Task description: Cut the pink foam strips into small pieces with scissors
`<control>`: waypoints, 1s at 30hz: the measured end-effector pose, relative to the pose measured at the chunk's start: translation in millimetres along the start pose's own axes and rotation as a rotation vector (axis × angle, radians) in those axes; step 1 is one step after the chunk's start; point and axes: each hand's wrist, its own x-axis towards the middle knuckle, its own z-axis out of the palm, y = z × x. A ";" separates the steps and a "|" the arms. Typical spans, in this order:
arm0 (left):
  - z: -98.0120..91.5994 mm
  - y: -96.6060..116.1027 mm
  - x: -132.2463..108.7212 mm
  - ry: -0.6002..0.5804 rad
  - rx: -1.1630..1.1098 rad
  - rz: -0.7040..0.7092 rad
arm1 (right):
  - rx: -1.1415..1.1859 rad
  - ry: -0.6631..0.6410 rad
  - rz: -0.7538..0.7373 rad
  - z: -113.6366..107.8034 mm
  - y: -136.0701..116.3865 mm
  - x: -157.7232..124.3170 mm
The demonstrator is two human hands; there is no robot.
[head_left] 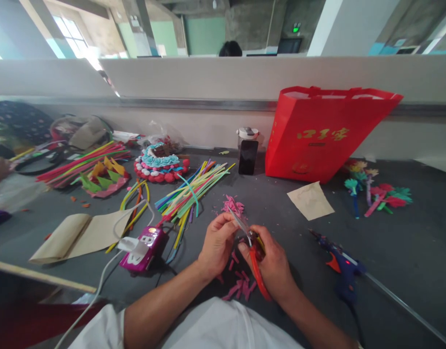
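Note:
My right hand [277,266] is wrapped round a pair of scissors [258,274] with orange-red handles. Their metal blades point up and left, past the fingertips of my left hand [217,247]. The left thumb and fingers are pinched together close to the blades; whatever they hold is too small or hidden to name. Just beyond the blades lies a small heap of pink snippets [234,205]. More pink strips [241,286] are scattered on the dark table [299,232] below my hands.
Left are a purple power socket [145,249], brown paper [77,235], a bundle of coloured fuzzy stems [193,191] and a felt crown [104,179]. A phone [248,157] leans on a bottle beside a red bag [324,135]. Right lies a glue gun [342,266].

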 end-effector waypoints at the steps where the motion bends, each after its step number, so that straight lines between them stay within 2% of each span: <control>1: 0.0 -0.1 -0.3 -0.002 -0.004 -0.001 | 0.008 0.000 0.001 -0.1 0.0 -0.2; 14: 0.8 2.4 0.0 -0.026 -0.020 0.016 | 0.053 -0.001 0.031 -0.9 -2.7 -4.5; 21: -1.3 4.3 2.5 -0.037 0.018 0.055 | 0.047 0.086 0.077 -2.5 2.6 1.1; 25: -4.8 3.8 2.2 -0.010 0.275 0.129 | 0.201 0.115 0.121 -3.4 4.2 2.9; 30: -3.9 5.7 -0.4 -0.098 0.883 0.408 | 0.426 0.150 0.190 -6.4 0.3 3.6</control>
